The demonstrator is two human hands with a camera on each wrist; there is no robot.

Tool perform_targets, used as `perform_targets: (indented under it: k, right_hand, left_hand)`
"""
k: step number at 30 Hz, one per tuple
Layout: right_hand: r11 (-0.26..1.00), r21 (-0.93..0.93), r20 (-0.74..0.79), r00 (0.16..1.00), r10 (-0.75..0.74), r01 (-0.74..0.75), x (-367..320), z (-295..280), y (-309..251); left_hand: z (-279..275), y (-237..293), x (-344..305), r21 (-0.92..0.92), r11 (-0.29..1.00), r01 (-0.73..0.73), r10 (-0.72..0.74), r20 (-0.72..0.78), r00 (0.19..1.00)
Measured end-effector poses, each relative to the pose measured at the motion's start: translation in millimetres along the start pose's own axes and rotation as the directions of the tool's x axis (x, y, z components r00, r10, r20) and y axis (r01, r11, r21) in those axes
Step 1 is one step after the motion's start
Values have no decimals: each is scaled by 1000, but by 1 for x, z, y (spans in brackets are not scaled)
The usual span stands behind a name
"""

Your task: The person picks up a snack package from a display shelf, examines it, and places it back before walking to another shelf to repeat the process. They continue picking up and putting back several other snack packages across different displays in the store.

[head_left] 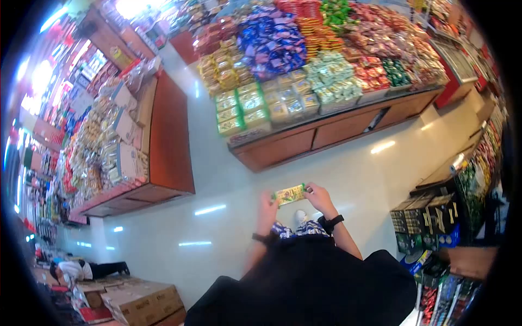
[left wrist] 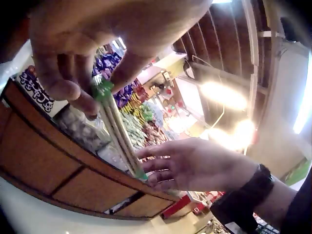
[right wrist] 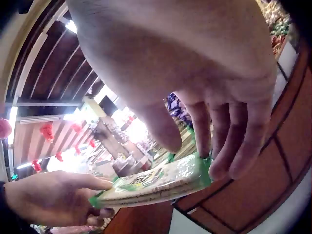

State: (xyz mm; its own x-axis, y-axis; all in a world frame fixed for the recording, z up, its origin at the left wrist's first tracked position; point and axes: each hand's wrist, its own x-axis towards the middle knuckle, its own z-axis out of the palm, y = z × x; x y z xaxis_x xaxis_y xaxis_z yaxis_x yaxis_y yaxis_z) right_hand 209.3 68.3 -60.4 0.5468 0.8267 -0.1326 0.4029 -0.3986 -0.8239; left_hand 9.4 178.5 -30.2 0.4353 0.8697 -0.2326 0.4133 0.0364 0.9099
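The left hand pinches one green end of a flat, yellow-fronted packet, and the right hand pinches the opposite green end between thumb and fingers. The packet is held between the two hands, above the pale, shiny floor and in front of the wearer's black top; the right wrist view shows its glossy wrapper and layered edge. A black band circles the right wrist, and another dark band the left. Just below the packet, a white shoe and blue-and-white patterned cloth show. Ahead, beyond a strip of floor, stands a wood-panelled counter heaped with wrapped goods: green-edged packs at its near left corner, a mound of blue packets farther back, and pale green packets near the middle. To the left, across an aisle, a second counter bears more bagged goods. Stacked black boxes stand at the right. At lower left, cardboard boxes sit near another person in a white top and dark trousers.
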Motion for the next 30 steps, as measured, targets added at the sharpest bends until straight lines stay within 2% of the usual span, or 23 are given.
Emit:
perform_targets:
  k: [3,5,6,11,12,15,18,20,22,25,30]
  right_hand:
    - [999,-9,73,996,-45,46,41,22,-22]
    - [992,-66,90,991,-103,109,65,35,-32]
    - [995,-43,111,991,-80,85,77,40,-35]
    - [998,-19,136,989,55,-53,150,57,-51]
    - [999,-31,101,994,35,-32,166,60,-55]
    - [998,-66,-16,1000,10,-11,206,69,-70]
    - [997,-77,-159,987,11,-24,245,77,-92]
    - [997,-70,-244,970,-7,-10,263,83,-102]
    - [994,-98,-245,969,16,-41,279,91,-107]
    - [993,-108,-228,973,26,-52,321,94,-115]
    - [995,-59,-123,989,78,-86,376,96,-117]
  left_hand:
    - [-13,-9,31,-40,999,23,-27,-96,995]
    - [-23,-16,59,54,998,-10,18,-148,989]
    - [-30,-15,73,104,994,-28,45,-166,985]
    - [-66,-1,153,106,994,0,6,-51,999]
    - [-70,1,172,102,995,-3,6,-29,1000]
    - [-82,3,226,218,965,-146,157,-34,987]
    - [-84,-2,279,157,962,-225,230,-13,973]
    - [-87,-2,311,81,985,-149,141,99,985]
    - [-96,13,335,55,995,-83,73,171,982]
    - [-99,38,361,137,988,-76,55,154,987]
    - [-95,44,405,183,980,-75,37,203,979]
